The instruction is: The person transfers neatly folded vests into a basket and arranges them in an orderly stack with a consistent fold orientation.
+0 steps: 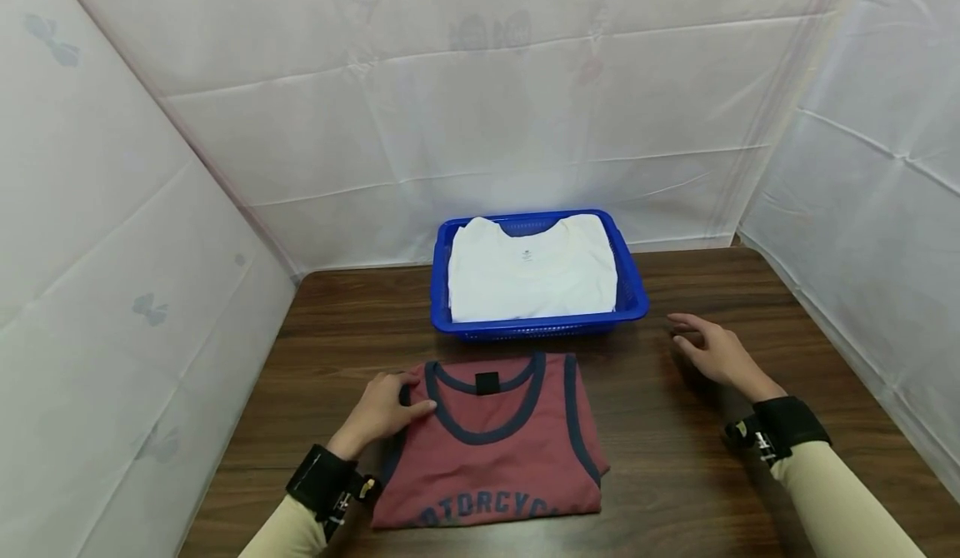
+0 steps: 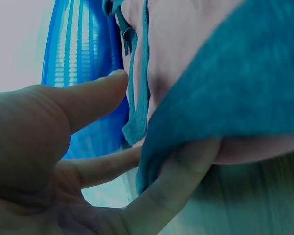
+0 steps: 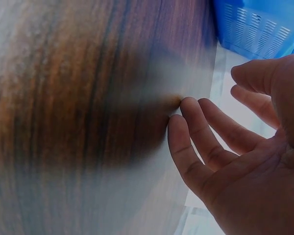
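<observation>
**Red tank folded, not yet in basket**

Table [image 1: 712, 475]: dark wood, white sheeting on three sides. The blue basket [image 1: 633, 291] sat at the back centre, with a folded white shirt [image 1: 532, 275] already inside. That piece looked done.

The red tank [image 1: 495, 450] lay folded flat on the table just in front of the basket, neckline toward it. Fold looked complete by my read; what was left was moving it into the basket, on top of the white shirt.

Left hand [image 1: 382, 412] was at the tank's upper left corner. Right hand [image 1: 716, 354] hovered over bare table, well apart from the tank, fingers relaxed and spread, holding nothing.

View differences:
- Head view gave layout only; left-hand grip was unreadable there.
- Left wrist view showed fingers [image 2: 176, 171] under the fabric edge and thumb [image 2: 88, 100] above it, so a pinch on the tank [image 2: 225, 88].
- Right wrist view confirmed an empty palm [image 3: 250, 166], with the basket's corner [image 3: 255, 27] nearby.
</observation>
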### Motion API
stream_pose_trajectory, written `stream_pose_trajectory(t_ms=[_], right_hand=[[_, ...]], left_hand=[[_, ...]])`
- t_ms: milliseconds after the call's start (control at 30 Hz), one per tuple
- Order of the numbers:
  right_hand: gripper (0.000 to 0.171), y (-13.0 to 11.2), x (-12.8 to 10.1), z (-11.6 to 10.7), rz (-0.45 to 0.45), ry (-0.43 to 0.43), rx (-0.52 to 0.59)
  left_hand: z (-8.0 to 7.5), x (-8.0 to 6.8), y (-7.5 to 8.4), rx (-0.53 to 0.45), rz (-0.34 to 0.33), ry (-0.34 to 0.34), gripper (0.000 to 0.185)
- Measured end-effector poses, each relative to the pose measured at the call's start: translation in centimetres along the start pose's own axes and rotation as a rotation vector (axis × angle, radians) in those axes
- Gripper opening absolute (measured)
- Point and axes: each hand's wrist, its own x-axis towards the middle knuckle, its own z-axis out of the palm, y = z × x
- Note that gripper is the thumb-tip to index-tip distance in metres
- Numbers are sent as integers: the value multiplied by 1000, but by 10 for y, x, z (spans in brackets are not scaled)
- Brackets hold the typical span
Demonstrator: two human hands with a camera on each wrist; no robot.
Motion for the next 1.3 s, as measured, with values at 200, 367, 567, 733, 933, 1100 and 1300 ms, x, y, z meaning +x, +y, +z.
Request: stream_pose_trajectory(t_ms=[200, 367, 567, 733, 933, 1100, 1300], right_hand=[[42, -1, -1, 0, 4, -2, 4], [43, -2, -1, -1, 12, -9, 7], [43, -1, -2, -1, 14, -9, 6], [43, 0, -3, 0, 10, -3, 7], [43, -4, -6, 1, 4, -12, 10], [44, -11, -9, 3, 2, -17, 7], [50, -32, -16, 6, 6, -50, -24]], left_hand=[[15, 7, 13, -27, -3, 26, 49], [24, 13, 24, -52, 1, 35, 48], [35, 18, 34, -74, 4, 44, 47], [42, 22, 40, -83, 6, 50, 45], [47, 24, 46, -97, 10, 47, 45], [51, 26, 50, -121, 19, 56, 45], [52, 26, 53, -153, 43, 62, 46]])
